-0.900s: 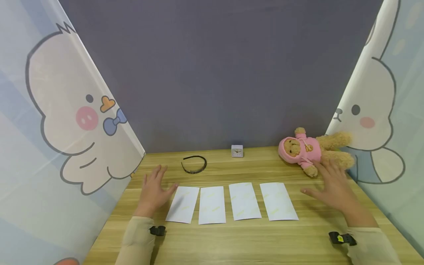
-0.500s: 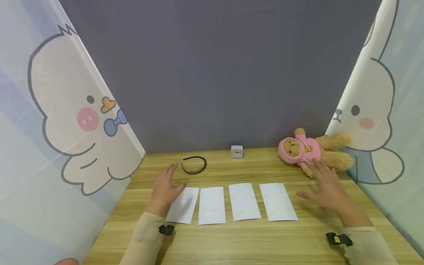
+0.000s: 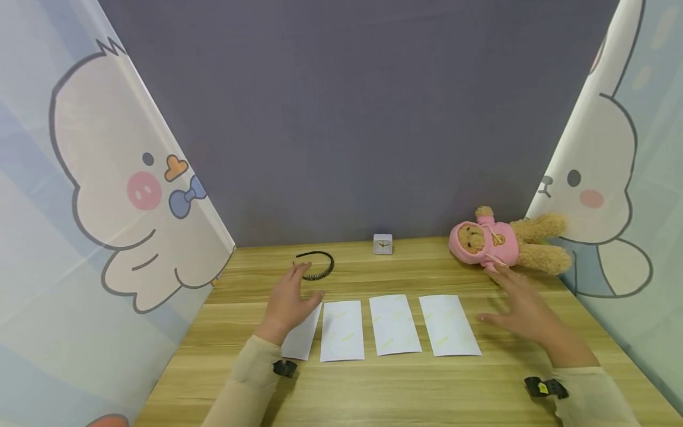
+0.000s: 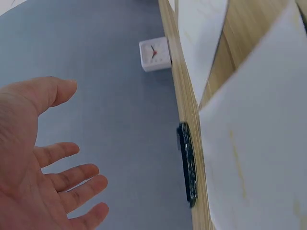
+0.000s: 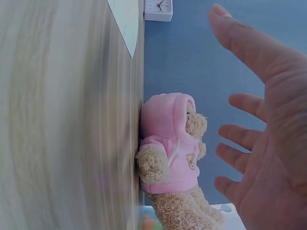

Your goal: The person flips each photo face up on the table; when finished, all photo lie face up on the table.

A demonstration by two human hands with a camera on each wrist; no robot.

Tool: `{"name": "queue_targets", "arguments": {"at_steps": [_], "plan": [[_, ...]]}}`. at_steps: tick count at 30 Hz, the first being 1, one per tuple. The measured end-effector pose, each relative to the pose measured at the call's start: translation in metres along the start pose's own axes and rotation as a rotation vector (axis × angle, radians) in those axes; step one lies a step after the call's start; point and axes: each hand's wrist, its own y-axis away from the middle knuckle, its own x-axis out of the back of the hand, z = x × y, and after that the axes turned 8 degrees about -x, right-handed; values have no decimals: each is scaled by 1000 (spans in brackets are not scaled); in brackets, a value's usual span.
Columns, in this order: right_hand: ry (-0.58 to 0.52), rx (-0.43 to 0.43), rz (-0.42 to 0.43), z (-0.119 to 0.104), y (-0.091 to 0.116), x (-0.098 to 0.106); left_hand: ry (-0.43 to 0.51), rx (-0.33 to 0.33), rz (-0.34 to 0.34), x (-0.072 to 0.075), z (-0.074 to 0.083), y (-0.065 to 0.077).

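Holding the left hand [image 3: 288, 303] loosely spread and empty, just short of the headband [image 3: 322, 276], bowing toward the clock [image 3: 383, 244] from its left; holding the right hand [image 3: 525, 312], likewise empty, near the bear [image 3: 504, 242], right of the clock.

A small white clock [image 3: 382, 244] before a dark grey backdrop [image 3: 352, 118]

We see it upright by the far edge of the wood-grain table [image 3: 395, 391]; the left curtain [image 3: 26, 237] shows us a bow-tied cartoon bird [image 3: 101, 178], the right curtain [image 3: 661, 196] a pink-cheeked white cartoon animal [image 3: 603, 160].
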Motion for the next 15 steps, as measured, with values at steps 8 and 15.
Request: {"name": "queue_targets", "arguments": {"at_steps": [8,15], "plan": [[-29,0,-41,-2,0,-3,31,-11,-30,-8,21,-6],[-65,13,-37,-6,0,-5,39,-59,-32,-14,35,-9]]}}
